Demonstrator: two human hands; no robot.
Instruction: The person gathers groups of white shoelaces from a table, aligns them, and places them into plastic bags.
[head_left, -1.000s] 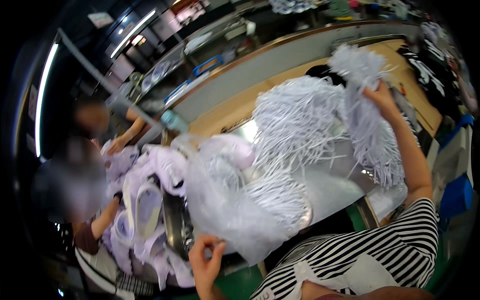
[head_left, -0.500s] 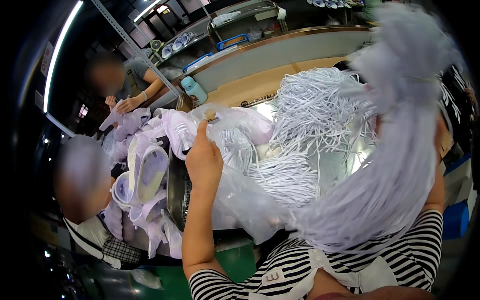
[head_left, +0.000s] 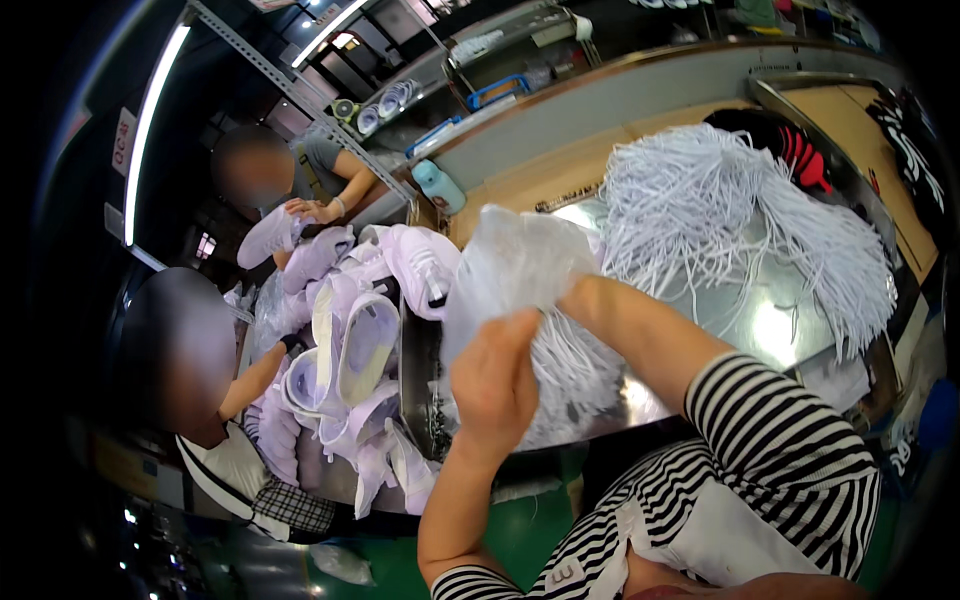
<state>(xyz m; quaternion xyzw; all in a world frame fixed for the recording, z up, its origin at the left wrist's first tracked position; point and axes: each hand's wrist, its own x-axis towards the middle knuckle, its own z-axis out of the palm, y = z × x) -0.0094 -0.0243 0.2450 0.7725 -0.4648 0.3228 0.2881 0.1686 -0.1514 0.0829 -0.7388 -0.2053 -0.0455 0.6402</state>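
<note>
A translucent plastic bag (head_left: 515, 255) bulges up between my two hands at the middle of the metal worktop. My left hand (head_left: 495, 385) is closed on the bag's near edge. From the right, my right hand (head_left: 585, 295) reaches across and pinches the bag, its fingertips partly hidden. White shoelaces (head_left: 575, 370) lie under and beside the hands, partly covered by the bag. Farther right spreads a big heap of white shoelaces (head_left: 680, 210), and a tied bundle of shoelaces (head_left: 825, 250) drapes beside it toward the near right.
Pale lilac shoes (head_left: 365, 335) are piled left of the metal worktop (head_left: 720, 300). Two people (head_left: 325, 205) (head_left: 260, 380) work there, their hands among the shoes. A light blue bottle (head_left: 438, 187) stands behind. Black and red pieces (head_left: 805, 160) lie at the far right.
The bundle of shoelaces my right hand held up now lies on the right of the worktop. That hand has moved left to the bag. My left hand has closed on the bag.
</note>
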